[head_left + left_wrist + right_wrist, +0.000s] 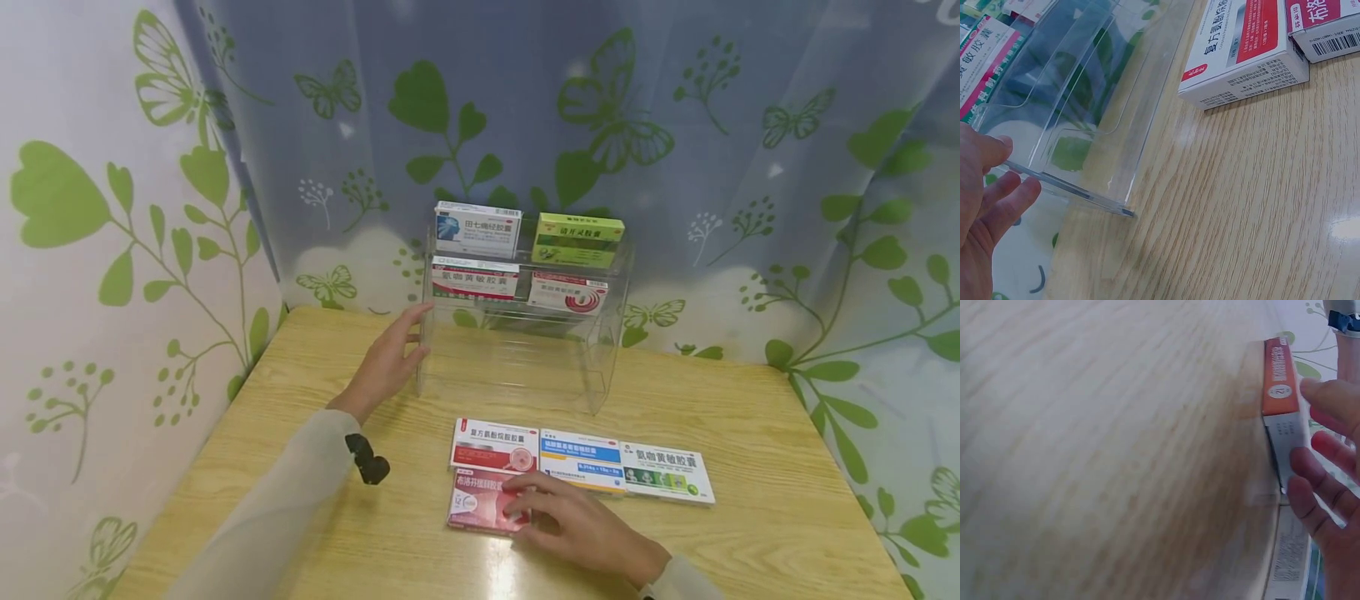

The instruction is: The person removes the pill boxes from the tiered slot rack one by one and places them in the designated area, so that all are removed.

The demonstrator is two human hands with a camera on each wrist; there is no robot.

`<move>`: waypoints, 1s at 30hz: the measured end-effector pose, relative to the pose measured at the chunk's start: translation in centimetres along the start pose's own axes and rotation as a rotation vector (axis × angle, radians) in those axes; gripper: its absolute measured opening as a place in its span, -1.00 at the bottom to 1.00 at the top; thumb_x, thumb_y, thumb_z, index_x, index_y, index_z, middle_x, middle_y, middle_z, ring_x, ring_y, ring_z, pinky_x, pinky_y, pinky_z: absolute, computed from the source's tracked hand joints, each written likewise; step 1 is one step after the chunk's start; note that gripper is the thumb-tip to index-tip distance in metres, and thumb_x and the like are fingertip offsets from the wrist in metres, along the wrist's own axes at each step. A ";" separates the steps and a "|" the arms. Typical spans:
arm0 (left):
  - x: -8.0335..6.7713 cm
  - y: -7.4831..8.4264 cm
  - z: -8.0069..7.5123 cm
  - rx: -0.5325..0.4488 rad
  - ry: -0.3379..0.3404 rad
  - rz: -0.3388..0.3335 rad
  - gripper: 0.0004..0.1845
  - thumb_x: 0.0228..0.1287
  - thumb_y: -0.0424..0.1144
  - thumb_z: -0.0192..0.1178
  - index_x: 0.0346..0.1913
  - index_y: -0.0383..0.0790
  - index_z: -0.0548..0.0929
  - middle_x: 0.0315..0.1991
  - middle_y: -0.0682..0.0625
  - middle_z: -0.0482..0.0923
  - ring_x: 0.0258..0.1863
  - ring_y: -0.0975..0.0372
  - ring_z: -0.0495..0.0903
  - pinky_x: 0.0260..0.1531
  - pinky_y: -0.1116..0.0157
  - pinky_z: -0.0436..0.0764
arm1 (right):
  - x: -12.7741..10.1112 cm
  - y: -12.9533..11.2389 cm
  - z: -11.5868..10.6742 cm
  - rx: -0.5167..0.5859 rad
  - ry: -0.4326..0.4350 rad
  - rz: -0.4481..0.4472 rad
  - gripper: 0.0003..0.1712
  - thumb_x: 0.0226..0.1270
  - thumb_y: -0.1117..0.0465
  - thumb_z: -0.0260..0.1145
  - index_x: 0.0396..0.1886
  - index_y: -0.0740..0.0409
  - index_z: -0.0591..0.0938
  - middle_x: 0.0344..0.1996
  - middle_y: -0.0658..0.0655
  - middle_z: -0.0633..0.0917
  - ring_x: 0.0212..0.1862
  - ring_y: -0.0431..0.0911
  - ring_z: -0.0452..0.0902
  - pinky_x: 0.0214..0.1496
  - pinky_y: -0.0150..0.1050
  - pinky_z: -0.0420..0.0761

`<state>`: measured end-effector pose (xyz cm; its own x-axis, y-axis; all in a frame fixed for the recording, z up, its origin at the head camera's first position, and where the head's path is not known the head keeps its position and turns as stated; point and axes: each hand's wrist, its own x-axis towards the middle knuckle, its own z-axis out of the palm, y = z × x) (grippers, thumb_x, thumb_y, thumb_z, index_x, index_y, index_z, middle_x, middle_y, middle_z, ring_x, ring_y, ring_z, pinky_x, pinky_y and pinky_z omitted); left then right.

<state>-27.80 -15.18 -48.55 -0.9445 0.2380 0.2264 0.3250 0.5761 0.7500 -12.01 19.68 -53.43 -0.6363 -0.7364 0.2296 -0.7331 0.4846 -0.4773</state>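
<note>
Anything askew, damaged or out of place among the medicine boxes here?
Nothing damaged or spilled. The pink medicine box under the right hand lies in front of the row of three boxes, slightly askew. The left hand touches the clear acrylic rack.

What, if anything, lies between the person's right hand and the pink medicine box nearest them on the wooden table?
Nothing visible: the right hand already rests its fingertips on the pink medicine box, which lies flat on the wooden table.

The white-and-red medicine box (1244, 47) reads "复方氨酚烷胺". The white box with a green-pink stripe (475, 277) on the clear rack reads "氨咖黄敏胶囊". Smaller print is too blurred to read.
</note>
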 end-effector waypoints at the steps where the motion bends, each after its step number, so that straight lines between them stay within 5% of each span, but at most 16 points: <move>1: 0.0 0.0 0.0 0.001 0.000 0.003 -0.20 0.64 -0.38 0.21 0.74 0.17 0.15 0.68 -0.20 0.28 0.39 -0.19 0.64 0.29 -0.18 0.72 | 0.1 0.0 -0.1 0.005 0.012 0.003 -0.72 0.50 0.08 0.52 0.15 -0.20 0.78 0.37 -0.06 0.68 0.32 -0.10 0.67 0.32 -0.08 0.75; 7: -0.1 0.0 -0.1 0.006 0.001 -0.006 -0.19 0.64 -0.37 0.21 0.74 0.20 0.14 0.67 -0.21 0.29 0.39 -0.17 0.64 0.29 -0.19 0.72 | 1.3 1.0 -3.0 0.123 0.156 0.071 -0.65 0.50 0.27 0.49 0.22 0.02 0.77 0.23 0.09 0.76 -0.05 -0.19 0.73 -0.06 -0.33 0.80; 13: -0.1 0.1 -0.1 0.010 0.004 -0.014 -0.20 0.64 -0.37 0.22 0.73 0.19 0.15 0.66 -0.22 0.31 0.39 -0.18 0.64 0.32 -0.24 0.68 | 4.0 3.5 -9.8 0.103 0.320 0.214 -0.66 0.56 0.23 0.44 0.25 0.12 0.73 0.15 0.17 0.80 0.05 -0.03 0.77 0.13 -0.03 0.84; 17: -0.1 0.1 -0.1 0.017 0.007 -0.010 -0.20 0.64 -0.38 0.22 0.73 0.18 0.15 0.66 -0.23 0.31 0.39 -0.18 0.64 0.31 -0.24 0.69 | 6.6 4.6 -15.3 0.101 0.324 0.345 -0.56 0.66 0.10 0.36 0.38 0.15 0.66 0.29 0.24 0.72 0.26 0.20 0.71 0.32 0.28 0.72; 21: 0.1 -0.1 -0.2 0.023 0.011 0.000 -0.19 0.64 -0.38 0.22 0.74 0.19 0.14 0.67 -0.22 0.30 0.39 -0.17 0.65 0.29 -0.20 0.72 | 8.9 5.4 -19.2 0.104 0.291 0.383 -0.45 0.71 0.01 0.29 0.50 0.20 0.57 0.42 0.31 0.61 0.44 0.32 0.55 0.48 0.36 0.56; 30: 0.1 -0.3 0.0 0.018 -0.002 0.006 -0.19 0.64 -0.36 0.22 0.74 0.19 0.13 0.67 -0.21 0.30 0.38 -0.16 0.65 0.30 -0.21 0.71 | 11.2 7.2 -20.7 0.043 0.261 0.462 -0.36 0.72 -0.02 0.27 0.61 0.16 0.47 0.50 0.35 0.48 0.47 0.33 0.50 0.48 0.29 0.60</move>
<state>-27.98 -15.33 -48.83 -0.9425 0.2426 0.2298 0.3313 0.5888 0.7373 -29.42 24.70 -36.71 -0.9333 -0.3061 0.1877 -0.3549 0.7069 -0.6119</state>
